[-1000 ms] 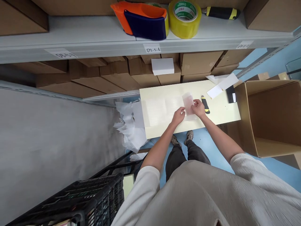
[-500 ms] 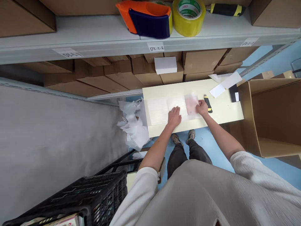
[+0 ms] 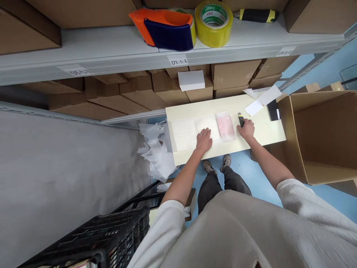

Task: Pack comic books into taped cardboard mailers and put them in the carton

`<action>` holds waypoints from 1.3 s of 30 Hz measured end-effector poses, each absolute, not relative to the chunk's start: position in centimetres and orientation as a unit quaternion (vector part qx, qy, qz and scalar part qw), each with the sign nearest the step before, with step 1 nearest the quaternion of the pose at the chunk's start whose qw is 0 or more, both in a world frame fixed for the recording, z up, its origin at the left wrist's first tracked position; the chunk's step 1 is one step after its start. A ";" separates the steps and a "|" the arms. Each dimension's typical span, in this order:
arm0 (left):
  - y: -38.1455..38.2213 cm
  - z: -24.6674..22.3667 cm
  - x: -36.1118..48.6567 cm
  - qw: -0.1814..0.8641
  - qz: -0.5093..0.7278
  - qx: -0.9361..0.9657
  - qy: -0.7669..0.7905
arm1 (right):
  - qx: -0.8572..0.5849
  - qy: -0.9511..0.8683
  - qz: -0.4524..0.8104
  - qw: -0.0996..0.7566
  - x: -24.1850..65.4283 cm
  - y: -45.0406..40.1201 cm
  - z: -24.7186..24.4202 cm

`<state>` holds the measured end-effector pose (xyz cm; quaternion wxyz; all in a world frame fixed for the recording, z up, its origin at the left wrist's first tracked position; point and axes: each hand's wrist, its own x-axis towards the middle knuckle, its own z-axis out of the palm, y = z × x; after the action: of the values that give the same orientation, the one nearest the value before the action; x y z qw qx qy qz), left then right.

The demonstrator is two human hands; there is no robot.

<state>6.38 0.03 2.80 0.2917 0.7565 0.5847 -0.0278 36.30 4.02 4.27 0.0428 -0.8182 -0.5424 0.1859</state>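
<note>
A translucent ribbed sheet (image 3: 183,134) lies across the left part of the cream board (image 3: 270,134). My left hand (image 3: 204,140) rests flat on it, fingers apart. Right of that hand, a pink rectangular item (image 3: 225,125) lies on or under the translucent material; which one I cannot tell. My right hand (image 3: 247,129) has its fingers closed round the lower part of a black and yellow utility knife (image 3: 241,119). The knife's upper end points away from me.
White paper strips (image 3: 260,103) and a black flat item (image 3: 273,111) lie at the board's right. A large open carton (image 3: 299,137) stands beyond. Crumpled wrapping (image 3: 160,156) is at the left. Tape (image 3: 214,23) sits on the shelf (image 3: 111,41); a black crate (image 3: 122,230) stands lower left.
My right hand has let go of the pink item's edge, moved right and closed on the knife. My left hand stays on the sheet. The view has shifted slightly.
</note>
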 end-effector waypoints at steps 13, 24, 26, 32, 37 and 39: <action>0.7 1.2 6.3 0.290 0.011 0.740 0.607 | -0.761 -0.537 0.307 0.195 37.6 6.2 5.5; 0.9 1.2 5.1 0.312 0.052 0.748 0.583 | -0.658 -0.433 0.533 0.308 31.4 5.0 6.8; 1.1 1.5 4.5 0.315 0.049 0.753 0.575 | -0.641 -0.422 0.553 0.323 30.2 4.5 6.8; 2.1 2.9 2.4 0.317 0.027 0.767 0.557 | -0.654 -0.425 0.541 0.316 26.7 3.2 7.6; 3.6 3.6 1.5 0.289 0.010 0.784 0.550 | -0.721 -0.445 0.465 0.255 24.2 2.5 8.1; 4.2 3.7 1.5 0.284 0.005 0.790 0.543 | -0.745 -0.464 0.432 0.210 23.2 2.5 8.3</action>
<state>1.54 4.21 3.66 0.2844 0.7903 0.5427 0.0050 23.19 2.52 8.28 0.2096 -0.7445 -0.4641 0.4317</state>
